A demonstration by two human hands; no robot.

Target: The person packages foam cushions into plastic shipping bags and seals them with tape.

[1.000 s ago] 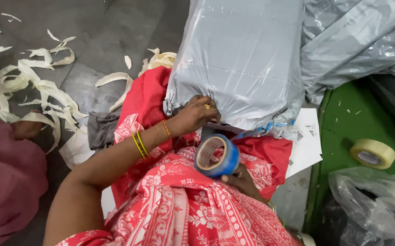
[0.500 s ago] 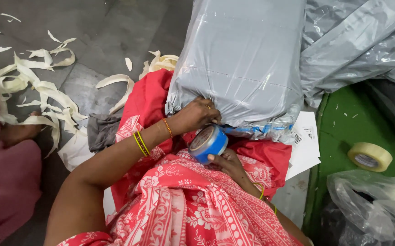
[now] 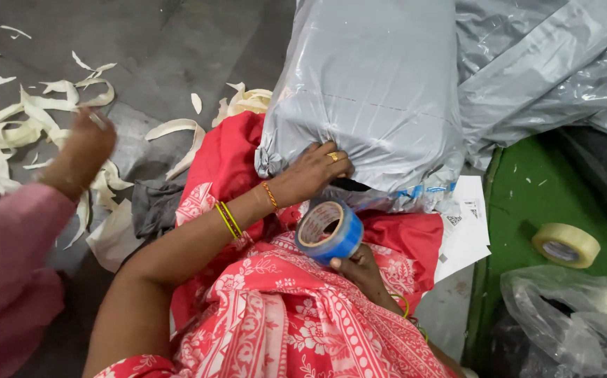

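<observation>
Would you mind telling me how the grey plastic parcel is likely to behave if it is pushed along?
The grey parcel looks soft: its film wrinkles where the left hand presses, so it would probably give rather than slide stiffly. The glossy plastic may be slippery. It looks bulky, so it likely will not roll.

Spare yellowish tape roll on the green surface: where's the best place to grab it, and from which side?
The yellowish tape roll lies flat, open core facing up, apart from the clear plastic bag below it. Probably best from straight above: one finger inside the core, thumb on the outer rim, or pinch across the whole ring. The green surface around it looks unobstructed.
</observation>
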